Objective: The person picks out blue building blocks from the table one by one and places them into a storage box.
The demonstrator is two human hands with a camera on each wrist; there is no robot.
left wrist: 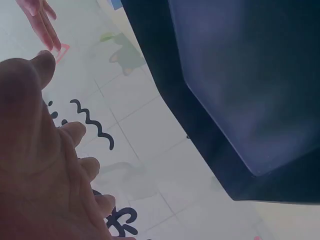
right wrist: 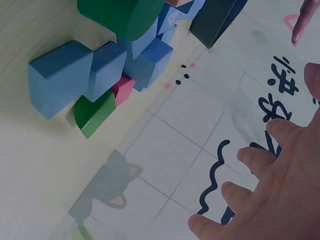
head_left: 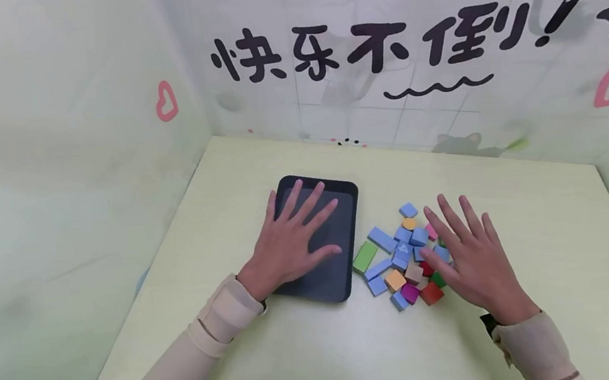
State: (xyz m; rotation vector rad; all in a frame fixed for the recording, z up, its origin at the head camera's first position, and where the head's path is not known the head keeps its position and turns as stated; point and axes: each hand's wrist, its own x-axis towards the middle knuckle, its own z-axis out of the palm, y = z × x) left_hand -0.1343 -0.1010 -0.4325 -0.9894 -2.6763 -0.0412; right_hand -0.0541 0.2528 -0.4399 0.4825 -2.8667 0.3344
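My left hand [head_left: 287, 243] is spread with straight fingers over a dark rectangular tray [head_left: 331, 278], holding nothing. In the left wrist view the tray's corner and rim [left wrist: 200, 145] stand apart from the palm [left wrist: 40, 165]. To the right, my right hand [head_left: 475, 261] is also spread, over the right side of a heap of coloured toy blocks, and it grips nothing. The heap includes a green block [head_left: 366, 256], an orange block [head_left: 395, 280], a red block [head_left: 432, 293] and several blue blocks [head_left: 382, 239]. Its right part is hidden behind my right hand; the right wrist view shows blue blocks [right wrist: 60, 77] and a green half-round block [right wrist: 95, 115] there.
Tray and blocks lie on a pale table [head_left: 302, 355]. A printed white wall sheet [head_left: 327, 98] with black characters stands along the table's back edge. Another pale wall [head_left: 81, 179] rises on the left.
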